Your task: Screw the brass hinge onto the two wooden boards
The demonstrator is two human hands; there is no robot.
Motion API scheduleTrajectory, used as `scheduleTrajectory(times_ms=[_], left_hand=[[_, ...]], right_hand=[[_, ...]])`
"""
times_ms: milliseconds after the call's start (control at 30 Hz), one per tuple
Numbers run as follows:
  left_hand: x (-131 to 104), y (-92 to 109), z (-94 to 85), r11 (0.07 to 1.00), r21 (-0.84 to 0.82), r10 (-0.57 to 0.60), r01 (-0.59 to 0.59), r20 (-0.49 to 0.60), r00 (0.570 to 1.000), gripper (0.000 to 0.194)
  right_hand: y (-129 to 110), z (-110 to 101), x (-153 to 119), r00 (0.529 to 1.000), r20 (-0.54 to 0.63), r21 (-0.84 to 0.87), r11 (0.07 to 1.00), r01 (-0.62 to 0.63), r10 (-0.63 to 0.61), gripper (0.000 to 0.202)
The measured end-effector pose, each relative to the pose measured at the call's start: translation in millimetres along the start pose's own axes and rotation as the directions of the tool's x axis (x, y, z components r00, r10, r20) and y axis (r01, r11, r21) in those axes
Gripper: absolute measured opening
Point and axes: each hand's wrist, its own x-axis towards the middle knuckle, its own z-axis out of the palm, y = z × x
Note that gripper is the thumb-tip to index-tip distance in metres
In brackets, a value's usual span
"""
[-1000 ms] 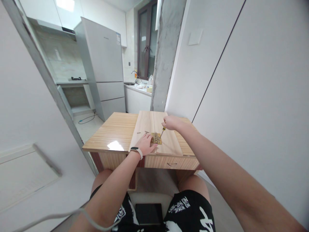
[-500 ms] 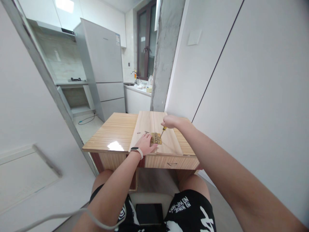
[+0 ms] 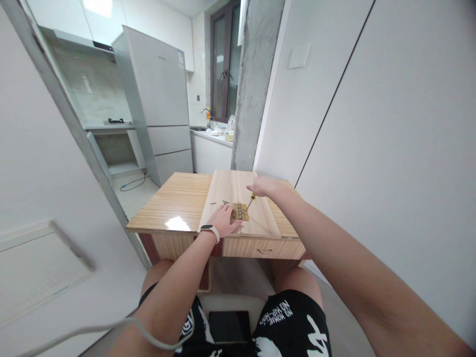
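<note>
Well, right hand (image 3: 262, 186) grips screwdriver (image 3: 253, 197) (left (image 3: 224, 221) at hinge (image 3: 243, 211))

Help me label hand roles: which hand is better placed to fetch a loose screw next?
Probably the left hand: it lies beside the loose screws and holds no tool, while the right hand grips the screwdriver. The left does touch the hinge, so it would have to lift off.
</note>
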Motion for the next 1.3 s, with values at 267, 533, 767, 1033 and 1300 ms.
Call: scheduleTrajectory(times_ms=[267,533,767,1033,1300], left_hand=[[0,1,-0.9,1.0,0.007,0.006,-0.006,-0.002,1.0,0.05],[-1,-1,1.1,1.0,0.001,0.003,-0.002,-0.013,1.0,0.051],[-1,1,-1.4,1.0,0.0,-0.013,0.013,0.004,1.0,0.049],[0,2,-3.1,0.999,-0.024,-0.027,0.027,0.015,1.0,0.048],[-1,0,-0.3,1.0,-0.011,-0.011,0.011,0.005,1.0,0.048]], right_hand=[[-1,-7,-2,0.996,0.022,-0.105,0.991,0.086,-0.085,0.052],[14,1,2,0.977,0.046,-0.061,0.976,0.211,-0.208,0.033],[17,9,3,0.997,0.011,0.011,0.997,0.076,-0.077,0.063],[6,4,3,1.0,-0.016,-0.044,0.999,0.01,-0.01,0.047],[5,3,2,0.975,-0.064,-0.086,0.975,0.207,-0.213,0.04]])
